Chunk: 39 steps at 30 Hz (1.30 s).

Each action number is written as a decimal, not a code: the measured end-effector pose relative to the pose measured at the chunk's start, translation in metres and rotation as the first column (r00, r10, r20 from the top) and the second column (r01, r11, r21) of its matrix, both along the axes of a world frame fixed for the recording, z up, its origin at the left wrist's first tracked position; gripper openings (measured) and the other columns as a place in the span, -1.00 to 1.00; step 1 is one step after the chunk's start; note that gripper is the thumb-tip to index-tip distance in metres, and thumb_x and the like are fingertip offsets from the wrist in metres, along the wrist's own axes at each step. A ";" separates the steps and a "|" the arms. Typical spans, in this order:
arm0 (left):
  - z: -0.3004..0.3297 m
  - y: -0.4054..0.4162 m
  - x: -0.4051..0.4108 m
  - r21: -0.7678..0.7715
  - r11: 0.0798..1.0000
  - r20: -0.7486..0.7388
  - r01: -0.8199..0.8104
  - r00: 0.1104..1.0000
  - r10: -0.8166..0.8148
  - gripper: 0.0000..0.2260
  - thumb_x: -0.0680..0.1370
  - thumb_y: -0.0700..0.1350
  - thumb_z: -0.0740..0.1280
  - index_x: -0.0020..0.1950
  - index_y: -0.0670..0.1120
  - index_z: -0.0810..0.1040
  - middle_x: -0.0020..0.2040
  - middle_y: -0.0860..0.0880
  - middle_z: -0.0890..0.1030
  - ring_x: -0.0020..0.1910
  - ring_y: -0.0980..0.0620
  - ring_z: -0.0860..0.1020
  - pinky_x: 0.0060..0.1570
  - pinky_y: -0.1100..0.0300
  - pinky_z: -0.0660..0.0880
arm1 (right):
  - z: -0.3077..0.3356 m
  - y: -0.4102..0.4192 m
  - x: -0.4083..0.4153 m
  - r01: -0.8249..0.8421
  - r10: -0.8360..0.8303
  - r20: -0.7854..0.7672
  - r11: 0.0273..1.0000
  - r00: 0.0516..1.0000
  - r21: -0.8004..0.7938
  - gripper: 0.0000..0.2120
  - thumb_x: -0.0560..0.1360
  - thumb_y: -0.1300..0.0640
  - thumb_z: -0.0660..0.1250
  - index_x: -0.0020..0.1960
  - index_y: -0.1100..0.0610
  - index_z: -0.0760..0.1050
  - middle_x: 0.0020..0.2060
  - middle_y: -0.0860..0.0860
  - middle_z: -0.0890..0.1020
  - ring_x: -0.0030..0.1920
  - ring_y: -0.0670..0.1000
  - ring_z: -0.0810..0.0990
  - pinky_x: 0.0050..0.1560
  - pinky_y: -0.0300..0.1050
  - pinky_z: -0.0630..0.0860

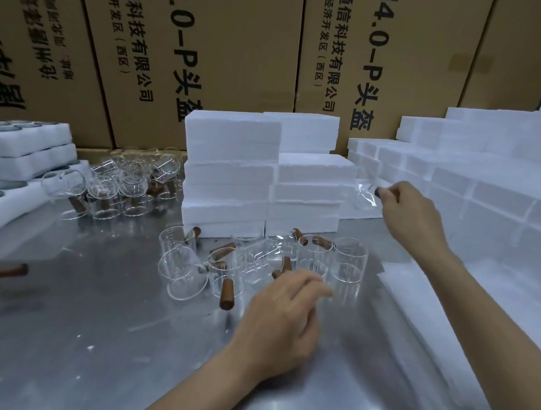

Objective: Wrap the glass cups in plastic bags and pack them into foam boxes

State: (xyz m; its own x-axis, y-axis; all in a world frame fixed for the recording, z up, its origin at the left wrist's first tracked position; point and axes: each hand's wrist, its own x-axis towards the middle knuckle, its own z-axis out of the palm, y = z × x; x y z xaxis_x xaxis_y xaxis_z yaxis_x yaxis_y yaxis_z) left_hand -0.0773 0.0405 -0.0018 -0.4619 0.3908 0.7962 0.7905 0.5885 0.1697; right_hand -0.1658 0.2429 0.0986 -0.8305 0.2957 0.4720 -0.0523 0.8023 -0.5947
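A: Quick check, where do your hands sit?

B: Your left hand hovers low over the metal table, fingers loosely curled, holding nothing. Its fingertips are just near the glass cups clustered in the middle. Your right hand reaches far and right, pinching a clear plastic bag against the foam stacks.

A: So which hand takes the cup?

B: Your left, I'd say. The cluster lies straight ahead of it, slightly far. Your right hand is well apart from the cups, up beside the white foam boxes.

A: Cup orientation?

B: Mostly upright, mouths up, wooden handles sticking out sideways in mixed directions. The nearest cups to your left fingers are the upright ones at the cluster's right end. I can't tell if you're touching one; glass is too clear.

A: And the bag?

B: Hanging from your right pinch, left of that hand. Its opening I can't make out. Likely you bring the bag near and left to meet the cup.

A: Anything else?

B: More cups far left, beside foam trays. Cardboard cartons behind.
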 end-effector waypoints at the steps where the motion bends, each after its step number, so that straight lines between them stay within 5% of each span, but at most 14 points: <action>1: 0.002 0.000 -0.001 0.063 0.998 -0.002 -0.011 1.000 0.012 -0.74 0.41 -0.29 0.31 0.09 -0.16 0.57 0.06 -0.07 0.57 0.03 0.00 0.52 0.03 0.20 0.48 | -0.001 -0.008 0.009 -0.098 0.091 -0.078 0.991 0.993 -0.094 -0.78 0.61 0.01 0.12 -0.02 0.11 0.45 -0.19 -0.01 0.54 -0.13 0.06 0.46 -0.16 -0.09 0.29; 6: 0.016 -0.015 -0.008 0.309 0.946 -0.033 -0.101 0.993 0.117 -0.55 0.50 -0.13 0.30 0.36 -0.18 0.34 0.33 -0.08 0.41 0.39 0.12 0.31 0.41 0.29 0.20 | -0.034 -0.057 0.040 -0.501 0.428 -0.286 0.820 0.857 -0.277 -0.87 0.60 0.17 0.17 -0.05 0.12 0.47 -0.17 -0.18 0.57 -0.16 -0.22 0.51 -0.10 -0.36 0.39; 11: 0.016 -0.028 -0.012 0.369 0.915 0.149 -0.163 0.982 0.115 -0.31 0.49 0.13 0.32 0.51 -0.04 0.09 0.49 0.07 0.21 0.49 0.22 0.14 0.41 0.40 0.09 | -0.078 -0.075 0.046 -0.580 0.502 -0.336 0.791 0.797 -0.194 -0.88 0.60 0.18 0.18 -0.06 0.15 0.48 -0.22 -0.04 0.58 -0.17 -0.13 0.52 -0.10 -0.29 0.39; 18: 0.012 -0.028 -0.014 0.322 0.932 0.258 -0.167 0.962 0.083 -0.27 0.47 0.27 0.30 0.49 0.18 -0.05 0.49 0.22 0.16 0.46 0.35 0.12 0.32 0.55 0.05 | -0.086 -0.074 0.051 -0.627 0.548 -0.361 0.764 0.755 -0.153 -0.90 0.52 0.06 0.16 -0.09 -0.02 0.44 -0.21 -0.18 0.56 -0.13 -0.20 0.51 -0.08 -0.29 0.40; 23: 0.013 -0.030 -0.016 0.320 0.932 0.234 -0.168 0.968 0.094 -0.36 0.49 0.14 0.35 0.49 0.00 0.19 0.40 0.13 0.34 0.40 0.17 0.33 0.32 0.46 0.20 | -0.087 -0.075 0.053 -0.664 0.572 -0.363 0.715 0.736 -0.220 -0.86 0.52 0.05 0.19 -0.19 -0.01 0.47 -0.32 -0.14 0.53 -0.27 -0.17 0.47 -0.22 -0.29 0.38; 26: 0.014 -0.030 -0.014 0.302 0.941 0.193 -0.153 0.976 0.097 -0.39 0.45 0.10 0.40 0.42 -0.12 0.34 0.32 0.06 0.43 0.32 0.14 0.40 0.30 0.31 0.33 | -0.086 -0.072 0.050 -0.638 0.541 -0.339 0.654 0.770 -0.407 -0.63 0.59 0.02 0.21 -0.38 0.00 0.51 -0.44 -0.15 0.57 -0.42 -0.23 0.47 -0.37 -0.43 0.31; 28: 0.014 -0.029 -0.013 0.298 0.945 0.190 -0.134 0.979 0.078 -0.39 0.43 0.08 0.44 0.39 -0.14 0.38 0.29 0.05 0.46 0.29 0.15 0.42 0.29 0.28 0.36 | -0.086 -0.069 0.046 -0.576 0.508 -0.273 0.703 0.817 -0.417 -0.48 0.60 0.01 0.19 -0.54 0.04 0.44 -0.56 -0.12 0.51 -0.52 -0.22 0.42 -0.43 -0.41 0.25; 39: 0.022 -0.022 -0.004 0.419 0.905 0.327 -0.071 0.942 -0.077 -0.51 0.34 0.04 0.50 0.22 0.02 0.48 0.14 0.22 0.55 0.21 0.30 0.47 0.14 0.52 0.27 | -0.085 -0.074 0.053 -0.525 0.449 -0.277 0.766 0.850 -0.371 -0.49 0.57 0.14 0.17 -0.58 0.08 0.29 -0.63 -0.08 0.31 -0.53 -0.13 0.25 -0.45 -0.26 0.19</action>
State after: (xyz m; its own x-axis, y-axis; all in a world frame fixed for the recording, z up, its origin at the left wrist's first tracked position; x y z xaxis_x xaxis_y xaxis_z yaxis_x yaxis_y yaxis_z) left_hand -0.0809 0.0184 0.0205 -0.7241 0.0567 0.6874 0.6471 0.4010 0.6485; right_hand -0.1133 0.1690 0.0137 -0.8394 0.0712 0.5388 -0.4932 0.3170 -0.8101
